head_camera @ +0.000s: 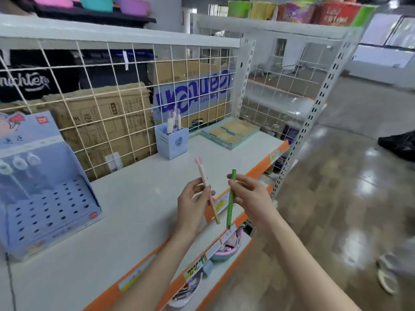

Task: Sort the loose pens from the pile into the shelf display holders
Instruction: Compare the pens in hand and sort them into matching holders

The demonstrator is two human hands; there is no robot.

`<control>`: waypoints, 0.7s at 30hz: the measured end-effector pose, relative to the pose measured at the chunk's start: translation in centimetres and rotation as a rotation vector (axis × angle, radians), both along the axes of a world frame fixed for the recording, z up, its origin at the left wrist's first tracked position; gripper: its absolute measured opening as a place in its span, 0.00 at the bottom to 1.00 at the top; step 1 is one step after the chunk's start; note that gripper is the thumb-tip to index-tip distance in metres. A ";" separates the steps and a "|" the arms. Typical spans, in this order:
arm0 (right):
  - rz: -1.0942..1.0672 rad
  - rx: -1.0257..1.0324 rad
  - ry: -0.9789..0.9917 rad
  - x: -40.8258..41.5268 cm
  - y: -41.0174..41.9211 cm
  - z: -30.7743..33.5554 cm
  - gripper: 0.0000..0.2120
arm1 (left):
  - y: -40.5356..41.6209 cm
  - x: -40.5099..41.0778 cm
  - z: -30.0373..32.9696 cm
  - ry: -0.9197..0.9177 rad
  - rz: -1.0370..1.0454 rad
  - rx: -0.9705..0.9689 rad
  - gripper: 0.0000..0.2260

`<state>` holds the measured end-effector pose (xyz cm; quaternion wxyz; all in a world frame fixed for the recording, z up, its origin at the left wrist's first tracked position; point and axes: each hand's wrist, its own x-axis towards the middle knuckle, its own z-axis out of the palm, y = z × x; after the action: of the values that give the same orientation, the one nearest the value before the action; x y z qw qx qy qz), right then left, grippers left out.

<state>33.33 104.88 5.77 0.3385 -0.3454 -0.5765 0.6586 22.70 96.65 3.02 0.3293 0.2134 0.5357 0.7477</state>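
Head view: a pink pen [205, 184] is pinched near-upright by the left hand [194, 204], a green pen [231, 198] by the right hand [251, 196]; the blue holder [173, 142] lies at eleven o'clock, nearer the left.

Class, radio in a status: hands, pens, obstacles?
Left hand grips pink pen. Right hand grips green pen. Blue cup holder ahead, path unobstructed.

A shop: white shelving [157, 198] with orange price-tag strips [265, 162], a pen display stand [45, 176], stock cartons [101, 113].
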 end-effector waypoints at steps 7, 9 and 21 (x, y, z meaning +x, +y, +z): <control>-0.004 0.038 0.031 -2.8 8.5 1.6 0.08 | 7.6 -3.6 1.8 0.055 0.079 -0.008 0.08; 0.003 0.038 0.042 -3.3 10.6 1.7 0.08 | 9.1 -4.1 2.0 0.077 0.103 -0.023 0.08; 0.174 -0.059 0.040 -11.5 22.0 -0.8 0.06 | 13.6 -8.8 2.2 0.171 0.501 -0.121 0.08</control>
<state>21.83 126.88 4.98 0.2813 -0.2906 -0.5776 0.7090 13.95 110.22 5.18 0.1000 0.1165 0.6412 0.7519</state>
